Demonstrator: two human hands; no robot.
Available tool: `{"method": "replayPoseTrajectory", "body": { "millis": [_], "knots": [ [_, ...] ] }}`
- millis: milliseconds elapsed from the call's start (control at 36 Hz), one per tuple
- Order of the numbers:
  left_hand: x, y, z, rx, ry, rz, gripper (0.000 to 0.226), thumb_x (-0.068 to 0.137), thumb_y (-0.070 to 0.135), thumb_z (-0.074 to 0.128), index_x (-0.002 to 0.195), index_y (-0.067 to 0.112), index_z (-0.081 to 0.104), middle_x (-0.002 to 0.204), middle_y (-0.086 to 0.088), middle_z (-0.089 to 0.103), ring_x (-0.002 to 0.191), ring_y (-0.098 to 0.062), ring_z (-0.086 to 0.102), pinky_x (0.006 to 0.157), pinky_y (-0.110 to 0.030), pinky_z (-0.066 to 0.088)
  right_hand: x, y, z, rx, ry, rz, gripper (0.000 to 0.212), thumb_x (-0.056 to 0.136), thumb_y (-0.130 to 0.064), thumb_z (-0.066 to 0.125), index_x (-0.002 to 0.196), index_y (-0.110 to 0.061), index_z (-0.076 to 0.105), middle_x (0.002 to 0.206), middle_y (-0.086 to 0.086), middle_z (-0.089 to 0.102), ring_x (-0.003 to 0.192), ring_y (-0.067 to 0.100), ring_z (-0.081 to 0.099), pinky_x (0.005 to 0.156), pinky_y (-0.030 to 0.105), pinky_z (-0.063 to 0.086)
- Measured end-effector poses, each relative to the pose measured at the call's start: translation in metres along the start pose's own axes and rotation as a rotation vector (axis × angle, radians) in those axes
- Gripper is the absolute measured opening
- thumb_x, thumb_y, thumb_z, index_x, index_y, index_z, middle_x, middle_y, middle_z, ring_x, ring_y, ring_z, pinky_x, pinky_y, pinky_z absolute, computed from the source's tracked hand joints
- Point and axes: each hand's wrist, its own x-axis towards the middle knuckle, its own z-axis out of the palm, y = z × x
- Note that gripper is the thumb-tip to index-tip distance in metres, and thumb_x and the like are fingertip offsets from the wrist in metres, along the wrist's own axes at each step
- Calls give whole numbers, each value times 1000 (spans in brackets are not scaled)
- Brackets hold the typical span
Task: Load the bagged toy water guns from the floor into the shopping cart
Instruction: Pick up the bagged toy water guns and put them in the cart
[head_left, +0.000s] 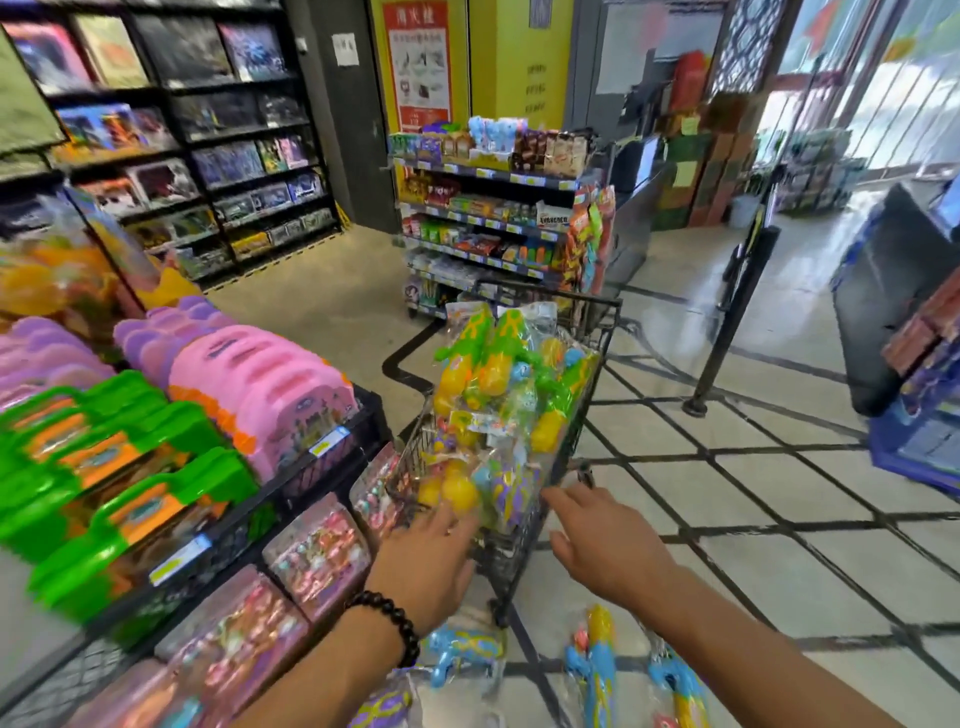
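Beside a toy shelf (218, 525), both hands reach toward a shopping cart (524, 551) heaped with bagged water guns (498, 384); left hand (431, 566) and right hand (608, 551) are spread open, holding nothing. More bagged guns (597, 670) lie on the floor (753, 525) below.

Shopping cart (524, 431) at centre, piled with bagged water guns (498, 384). Left hand (428, 564) at 7 o'clock of the cart, at its near end; right hand (605, 543) at 5 o'clock. More bagged guns on the floor (592, 670) at 6 o'clock, below the hands. Toy display rack (171, 467) at 9 o'clock. Snack shelf (498, 218) behind the cart at 12. Barrier post (727, 322) at 2 o'clock.
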Motion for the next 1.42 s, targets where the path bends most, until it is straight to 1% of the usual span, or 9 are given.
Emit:
{"method": "replayPoseTrajectory", "body": {
  "millis": [139,389,500,667,833,944,1083,1194,1417],
  "knots": [
    [-61,12,-16,14,18,-58,45,100,40,49,142,30,39,129,3,51,113,-23,55,89,-37,50,-50,-12,-7,-23,20,-45,58,102,-40,44,156,-26,27,135,2,51,122,29,51,89,44,54],
    [-138,2,-42,47,76,-55,49,101,45,45,147,30,36,138,4,50,119,-22,55,92,-39,53,-114,-68,-20,-38,85,-23,49,102,-39,43,148,-25,34,133,2,50,117,29,52,83,44,55],
    [-185,-18,-43,32,106,-22,48,99,41,48,144,31,35,134,3,52,119,-23,55,95,-39,51,-141,-112,-21,-45,96,-4,48,101,-39,45,146,-24,35,131,2,50,116,29,52,82,44,56],
    [-278,-70,-32,28,127,-11,56,98,41,52,149,37,27,146,1,48,124,-28,54,97,-43,52,-176,-205,-4,-48,121,23,48,101,-38,45,147,-24,35,130,3,51,118,29,52,81,42,53],
    [-372,-129,-5,88,16,-42,63,104,44,42,157,33,10,159,-5,32,138,-32,42,104,-50,47,-211,-306,39,-10,88,66,58,101,-38,47,155,-26,29,138,1,48,122,28,52,82,38,51],
    [-427,-158,10,101,-48,-56,66,102,45,43,157,33,10,158,-5,31,139,-32,38,104,-49,46,-235,-363,58,15,32,79,57,101,-39,48,153,-25,32,144,-1,47,127,27,50,92,42,54],
    [-484,-178,18,64,-58,-65,64,99,44,51,154,32,19,149,-5,38,134,-31,43,96,-48,51,-255,-420,68,-13,-5,47,48,99,-38,51,144,-26,38,136,-1,50,121,26,53,85,40,51],
    [-516,-186,30,52,-40,-101,63,94,44,62,148,29,34,139,-8,49,119,-34,57,83,-47,57,-267,-446,79,-40,-47,19,59,100,-40,49,154,-25,32,147,0,45,126,29,51,90,41,50],
    [-546,-183,43,68,-88,-138,59,99,54,46,150,30,30,137,-5,49,111,-29,57,83,-43,54,-290,-456,91,-69,-102,-32,59,100,-43,48,154,-25,33,144,2,49,125,30,52,91,43,53]
  ]
}}
